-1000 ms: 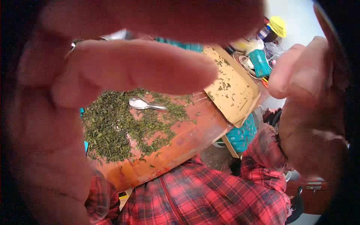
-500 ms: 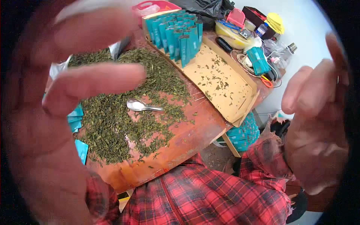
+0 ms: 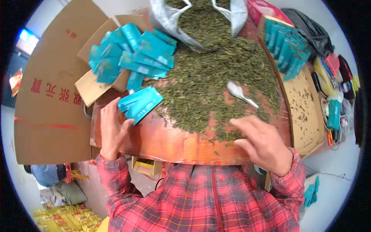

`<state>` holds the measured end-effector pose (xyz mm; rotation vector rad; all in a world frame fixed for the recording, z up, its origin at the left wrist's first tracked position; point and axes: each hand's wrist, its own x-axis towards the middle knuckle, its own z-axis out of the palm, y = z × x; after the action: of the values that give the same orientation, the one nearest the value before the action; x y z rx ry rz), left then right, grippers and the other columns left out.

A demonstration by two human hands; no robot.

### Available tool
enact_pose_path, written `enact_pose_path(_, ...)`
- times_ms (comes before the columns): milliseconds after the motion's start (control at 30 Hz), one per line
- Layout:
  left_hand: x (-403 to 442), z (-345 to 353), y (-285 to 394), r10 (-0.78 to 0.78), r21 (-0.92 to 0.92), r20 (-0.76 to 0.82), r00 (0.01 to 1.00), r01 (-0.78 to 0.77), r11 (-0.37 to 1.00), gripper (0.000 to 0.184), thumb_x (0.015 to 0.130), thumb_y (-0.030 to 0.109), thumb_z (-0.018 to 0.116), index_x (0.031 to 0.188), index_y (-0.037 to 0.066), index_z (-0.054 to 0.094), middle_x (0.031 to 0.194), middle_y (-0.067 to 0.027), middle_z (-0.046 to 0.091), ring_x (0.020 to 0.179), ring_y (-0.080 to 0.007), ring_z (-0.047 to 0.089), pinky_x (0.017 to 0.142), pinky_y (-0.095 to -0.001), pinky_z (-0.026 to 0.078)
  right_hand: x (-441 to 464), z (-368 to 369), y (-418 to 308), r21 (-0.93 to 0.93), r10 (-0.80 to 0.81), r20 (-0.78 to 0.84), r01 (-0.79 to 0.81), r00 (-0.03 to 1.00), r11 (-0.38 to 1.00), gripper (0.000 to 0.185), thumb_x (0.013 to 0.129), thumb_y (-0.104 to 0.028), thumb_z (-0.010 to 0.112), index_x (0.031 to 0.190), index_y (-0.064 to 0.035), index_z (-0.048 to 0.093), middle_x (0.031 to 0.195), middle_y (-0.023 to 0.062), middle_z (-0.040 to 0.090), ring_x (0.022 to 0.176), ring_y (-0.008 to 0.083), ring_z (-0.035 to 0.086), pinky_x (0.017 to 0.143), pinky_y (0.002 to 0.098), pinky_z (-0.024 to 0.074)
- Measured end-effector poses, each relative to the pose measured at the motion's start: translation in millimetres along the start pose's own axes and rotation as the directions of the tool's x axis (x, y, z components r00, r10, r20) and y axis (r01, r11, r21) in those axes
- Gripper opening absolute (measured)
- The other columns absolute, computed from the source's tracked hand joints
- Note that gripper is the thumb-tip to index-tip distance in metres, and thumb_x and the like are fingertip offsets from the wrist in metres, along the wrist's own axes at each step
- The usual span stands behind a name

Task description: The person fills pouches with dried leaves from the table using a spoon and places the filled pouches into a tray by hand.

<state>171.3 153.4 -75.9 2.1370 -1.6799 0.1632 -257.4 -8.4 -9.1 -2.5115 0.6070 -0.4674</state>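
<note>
My left hand (image 3: 112, 127) is at the left edge of a few fanned teal packets (image 3: 143, 103), thumb and fingers apart. Its fingertips come right up to the packets; whether they touch, I cannot tell. Over the front right of the table, my right hand (image 3: 261, 143) is open, its fingers stretched toward a heap of dried green leaves (image 3: 216, 81). Beyond that hand, a metal spoon (image 3: 240, 94) lies on the leaves, apart from the fingers.
More teal packets (image 3: 135, 54) are piled in an open cardboard box (image 3: 50, 92) at left. A white plastic bag (image 3: 164, 21) of leaves is at the back. On the right, a cardboard tray (image 3: 307, 116) holds upright filled packets (image 3: 286, 48), beside assorted clutter.
Both hands have gone from close before the camera down to the table, the left one beside the packets. The view has swung left, bringing the cardboard box and leaf bag into sight.
</note>
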Motion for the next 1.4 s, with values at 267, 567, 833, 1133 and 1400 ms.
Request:
enact_pose_path(267, -2, 18, 6, -0.064, -0.012, 0.067, 0.996, 0.065, 0.998, 0.094, 0.066, 0.013, 0.098, 0.149, 0.003, 0.055, 0.146, -0.0213, 0.06, 0.133, -0.0444, 0.054, 0.113, -0.0529, 0.047, 63, 49, -21, -0.096, -0.104, 0.323, 0.142, 0.941, 0.985, 0.05, 0.09, -0.011, 0.077, 0.135, -0.0024, 0.06, 0.119, 0.019, 0.063, 0.11, 0.0397, 0.063, 0.095, 0.0486, 0.0539)
enact_pose_path(567, 1, 33, 27, 0.031, 0.05, 0.045, 0.999, -0.033, 0.998, 0.071, 0.073, 0.012, 0.09, 0.137, 0.003, 0.061, 0.138, -0.0183, 0.06, 0.133, -0.0421, 0.052, 0.109, -0.0546, 0.042, 149, 136, -27, -0.246, -0.303, 0.114, 0.323, 0.946, 0.914, 0.032, 0.087, -0.006, 0.067, 0.118, -0.0022, 0.061, 0.111, 0.0156, 0.062, 0.103, 0.0353, 0.062, 0.09, 0.0454, 0.053)
enact_pose_path(833, 5, 32, 31, 0.084, 0.034, -0.046, 0.995, -0.082, 0.996, 0.067, 0.076, 0.009, 0.083, 0.139, 0.003, 0.06, 0.124, -0.0179, 0.062, 0.122, -0.0408, 0.056, 0.106, -0.0539, 0.042, 194, 195, -20, -0.322, -0.339, -0.022, 0.314, 0.941, 0.893, 0.034, 0.091, -0.01, 0.066, 0.124, -0.0017, 0.061, 0.114, 0.0158, 0.064, 0.109, 0.0355, 0.065, 0.092, 0.0447, 0.0552)
enact_pose_path(1133, 18, 15, 35, 0.128, -0.187, -0.137, 0.982, -0.152, 0.97, 0.087, 0.074, 0.008, 0.089, 0.152, 0.002, 0.051, 0.133, -0.0216, 0.062, 0.121, -0.0386, 0.06, 0.103, -0.0486, 0.051, 199, 180, -13, -0.153, -0.326, -0.059, 0.314, 0.944, 0.937, 0.036, 0.088, -0.004, 0.07, 0.122, -0.0005, 0.058, 0.115, 0.0197, 0.058, 0.106, 0.0395, 0.064, 0.09, 0.0485, 0.0573)
enact_pose_path(1400, 32, 31, 48, -0.132, -0.894, -0.046, 0.99, 0.018, 0.447, 0.099, 0.073, 0.019, 0.1, 0.156, 0.0, 0.049, 0.151, -0.0144, 0.058, 0.132, -0.0244, 0.062, 0.115, -0.0402, 0.051, 182, 148, -8, 0.174, -0.254, -0.184, 0.286, 0.95, 0.942, 0.058, 0.086, -0.006, 0.081, 0.136, 0.0018, 0.052, 0.126, 0.0247, 0.056, 0.115, 0.0475, 0.063, 0.099, 0.0517, 0.0563)
